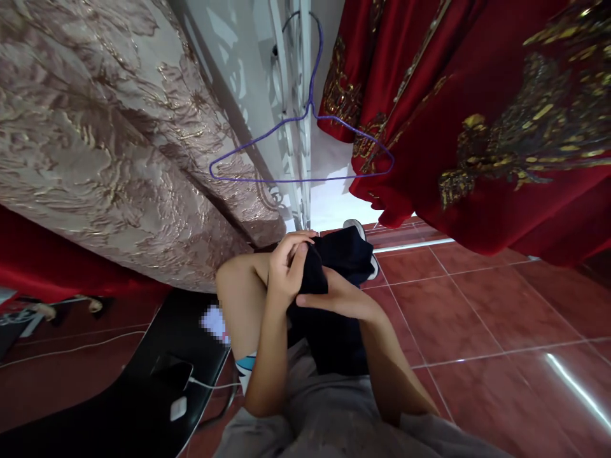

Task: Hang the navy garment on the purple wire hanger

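Note:
A dark navy or black garment (334, 340) lies bunched over my lap and hangs past my knee; which kind of garment it is I cannot tell. My left hand (287, 264) grips a fold of it from the left, thumb on top and fingers curled. From the right, my right hand (338, 296) holds the same cloth, its thumb pointing left below the fold and its other fingers partly hidden by the fabric. Straight ahead, a purple wire hanger (305, 181) hangs bare on a white metal rack (298, 83).
Pinkish embossed fabric (119, 146) hangs at left, and red cloth with gold embroidery (405, 159) at right. On the black bench (119, 394) beside me lie a dark phone (172, 372) with a white cable and a small white case (178, 408). Red tiles (477, 318) cover the floor.

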### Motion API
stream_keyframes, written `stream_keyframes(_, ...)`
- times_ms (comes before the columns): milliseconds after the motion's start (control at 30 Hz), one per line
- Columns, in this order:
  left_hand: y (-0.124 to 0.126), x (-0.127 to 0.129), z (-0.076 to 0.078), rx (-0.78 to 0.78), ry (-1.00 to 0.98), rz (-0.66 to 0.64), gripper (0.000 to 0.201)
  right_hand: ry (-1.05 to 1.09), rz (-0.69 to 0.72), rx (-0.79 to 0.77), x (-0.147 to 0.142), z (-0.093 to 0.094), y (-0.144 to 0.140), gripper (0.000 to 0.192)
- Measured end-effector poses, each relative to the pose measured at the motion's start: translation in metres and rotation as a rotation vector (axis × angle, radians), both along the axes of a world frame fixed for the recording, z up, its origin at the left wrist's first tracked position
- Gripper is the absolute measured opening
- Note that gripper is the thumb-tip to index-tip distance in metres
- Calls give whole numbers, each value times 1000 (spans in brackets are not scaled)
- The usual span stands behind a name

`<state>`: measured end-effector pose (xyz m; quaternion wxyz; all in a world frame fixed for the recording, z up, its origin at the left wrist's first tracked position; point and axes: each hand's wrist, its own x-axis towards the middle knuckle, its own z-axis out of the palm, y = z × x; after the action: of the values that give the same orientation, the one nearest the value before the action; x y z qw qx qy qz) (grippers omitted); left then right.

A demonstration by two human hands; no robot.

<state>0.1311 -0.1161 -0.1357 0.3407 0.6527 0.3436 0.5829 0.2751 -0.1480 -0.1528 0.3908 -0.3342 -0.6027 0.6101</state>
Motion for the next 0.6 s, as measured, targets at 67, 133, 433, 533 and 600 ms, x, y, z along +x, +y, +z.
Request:
stream_keyframes(67,7,-10,-8,-82,98,-98,31,-94,2,21,10,5,4,20)
stream_keyframes(133,11,-19,-16,-97,245,-257,50,-118,-87,116,22,16,9,11)
stream_keyframes(433,45,-94,12,50,1013,-155,24,-129,-494,637,52,98,72,29)
stream_keyframes(533,63,-125,29,47,1167,-84,22,-72,-572,680,37,88,120,25)
stream_keyframes(600,63,-136,33,31,1275,-115,22,-104,-523,623,26,71,146,16)
